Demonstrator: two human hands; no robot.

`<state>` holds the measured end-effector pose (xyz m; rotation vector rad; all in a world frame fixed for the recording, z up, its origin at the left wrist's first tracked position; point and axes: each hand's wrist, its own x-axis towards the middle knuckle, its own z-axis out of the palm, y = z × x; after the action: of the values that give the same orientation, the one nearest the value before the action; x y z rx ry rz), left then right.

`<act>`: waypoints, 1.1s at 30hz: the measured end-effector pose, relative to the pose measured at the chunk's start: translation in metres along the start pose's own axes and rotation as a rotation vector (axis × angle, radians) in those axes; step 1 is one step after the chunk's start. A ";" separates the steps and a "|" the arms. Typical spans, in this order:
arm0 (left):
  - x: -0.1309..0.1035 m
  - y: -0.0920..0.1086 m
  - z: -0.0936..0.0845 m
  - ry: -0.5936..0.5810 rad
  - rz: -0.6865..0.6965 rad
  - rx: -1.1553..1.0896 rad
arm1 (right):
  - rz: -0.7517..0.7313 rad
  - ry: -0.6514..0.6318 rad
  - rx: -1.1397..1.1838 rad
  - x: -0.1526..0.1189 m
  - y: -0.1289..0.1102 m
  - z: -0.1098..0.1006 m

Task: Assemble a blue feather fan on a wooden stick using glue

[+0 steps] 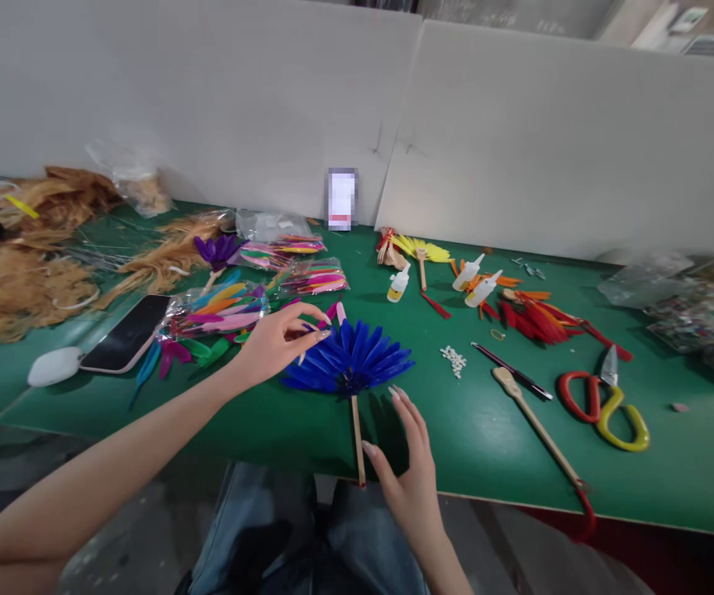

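Observation:
A fan of blue feathers [363, 355] on a wooden stick [358, 442] lies on the green table at the near edge. At the fan's upper left is my left hand [286, 335], its fingers bent and thumb close to the index finger; whether something small is between them I cannot make out. My right hand [410, 463] is beside the stick on the right, fingers apart and holding nothing. Behind my left hand lie packs of coloured feathers [221, 310] and some loose green feathers [208, 353].
White beads [454, 361], a pen [511, 371], a wooden stick with a red cord [540, 426] and scissors [608, 397] lie to the right. Glue bottles [398, 283] stand behind. A black phone [129, 333] and tan fibre [28, 273] are left.

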<state>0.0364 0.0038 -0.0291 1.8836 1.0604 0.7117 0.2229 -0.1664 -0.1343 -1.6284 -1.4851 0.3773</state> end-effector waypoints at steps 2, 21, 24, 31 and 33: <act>-0.006 0.000 -0.002 0.013 -0.008 -0.045 | 0.004 0.044 0.035 0.001 0.001 -0.003; -0.023 0.003 -0.012 -0.007 0.301 -0.073 | -0.325 -0.381 -0.162 0.118 -0.069 -0.028; -0.020 -0.002 -0.016 -0.003 0.347 -0.048 | -0.292 -0.451 -0.094 0.126 -0.073 -0.018; -0.013 -0.011 -0.011 0.025 0.205 -0.156 | -0.215 -0.321 0.057 0.127 -0.066 0.001; -0.012 -0.013 -0.007 0.029 0.106 -0.182 | -0.183 -0.276 0.077 0.125 -0.062 0.006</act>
<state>0.0198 -0.0001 -0.0372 1.7868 0.8876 0.8692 0.2080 -0.0559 -0.0508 -1.4077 -1.7872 0.5664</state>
